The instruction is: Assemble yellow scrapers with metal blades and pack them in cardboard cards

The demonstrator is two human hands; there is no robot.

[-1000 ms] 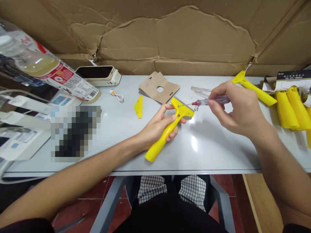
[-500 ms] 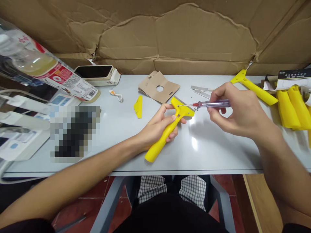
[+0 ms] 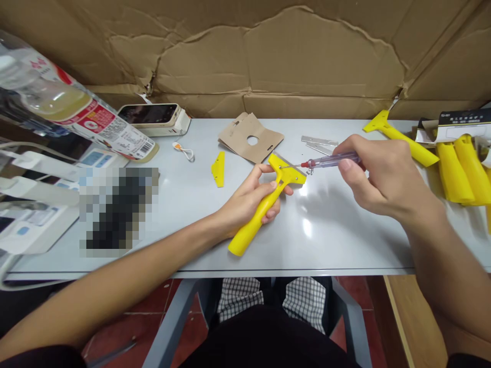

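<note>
My left hand (image 3: 255, 197) is wrapped round the handle of a yellow scraper (image 3: 249, 232), whose wide head points away from me with a metal blade edge along it. My right hand (image 3: 378, 176) grips a screwdriver (image 3: 332, 160) with a clear purplish handle and a red collar. Its tip meets the left screw in the scraper head; a second screw shows at the right of the head. Small metal screws (image 3: 310, 171) lie just under the screwdriver's collar in view. A loose yellow head plate (image 3: 218, 169) lies to the left of my left hand.
Metal blades (image 3: 318, 140) and a folded brown card (image 3: 251, 138) lie behind my hands. Another yellow scraper (image 3: 402, 138) and several yellow handles (image 3: 456, 174) are at the right. Bottles (image 3: 99, 120), a phone (image 3: 149, 113), a short cable (image 3: 184, 151) and power strips (image 3: 42, 204) occupy the left.
My right hand's fingers have shifted on the screwdriver handle, the thumb now lying higher along it. The scraper and my left hand have barely moved.
</note>
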